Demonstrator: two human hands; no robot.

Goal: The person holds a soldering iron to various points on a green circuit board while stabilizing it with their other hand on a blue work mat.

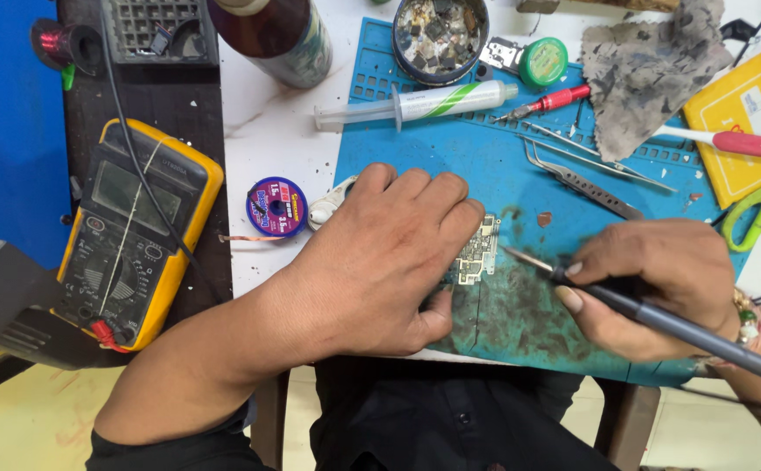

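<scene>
White worktop beside a dark wooden strip, blue wall panel, pale tiled floor

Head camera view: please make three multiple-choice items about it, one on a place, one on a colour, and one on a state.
1. Where does the multimeter lie?
A. On the blue mat
B. On the dark surface to the left of the mat
C. On the yellow pad

2. What colour is the casing around the multimeter?
A. Yellow
B. Green
C. Red

3. How does the right hand stand to the soldering iron?
A. It lies open beside it
B. It grips it like a pen, tip towards the circuit board
C. It is far from it

Answers:
1 B: it rests on the dark surface, apart from the blue mat.
2 A: the casing shows yellow all around.
3 B: the fingers wrap the handle, and the tip points at the circuit board, which the left hand presses down.
</scene>
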